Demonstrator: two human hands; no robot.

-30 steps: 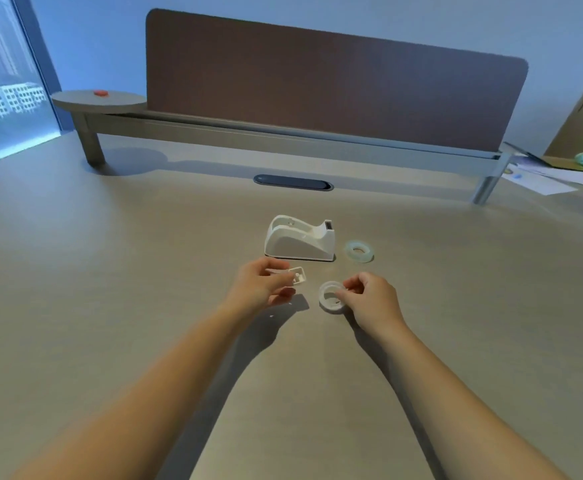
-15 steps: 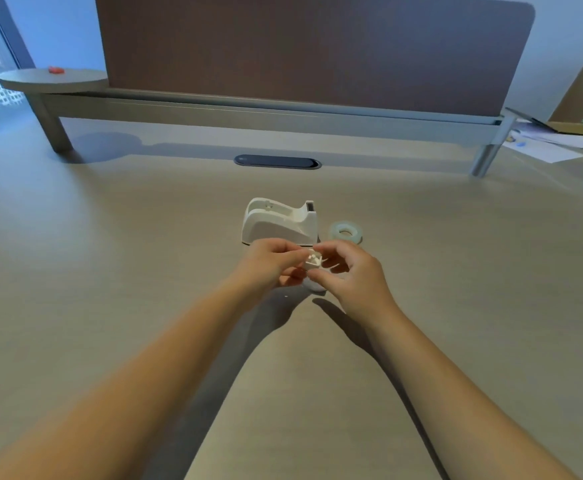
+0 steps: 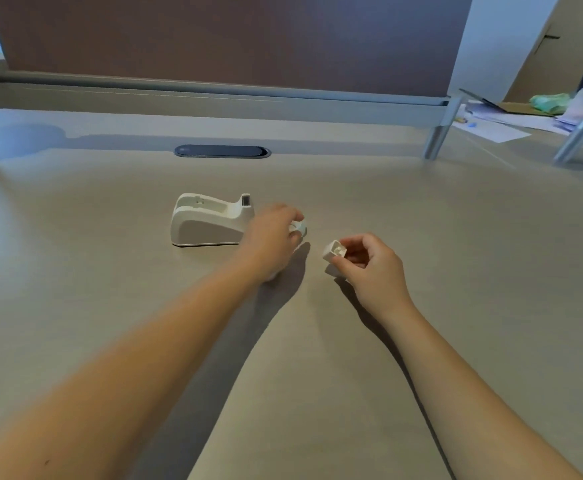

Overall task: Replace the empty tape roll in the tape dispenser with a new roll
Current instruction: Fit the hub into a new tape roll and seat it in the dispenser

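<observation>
Head view: right hand [image 3: 369,261] pinches the white spindle core [image 3: 334,251]; left hand [image 3: 271,233], at its nine o'clock, closes fingers on the new tape roll [image 3: 300,228] beside the emptied dispenser [image 3: 210,221]. Next, probably, roll onto core (alignment matters).

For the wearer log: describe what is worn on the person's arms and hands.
Nothing is worn. Both forearms are bare, with no sleeves in view. The left hand and right hand have no gloves, and no watch, bracelet or ring is visible. No markings show beyond one small dark spot on the left forearm.
</observation>
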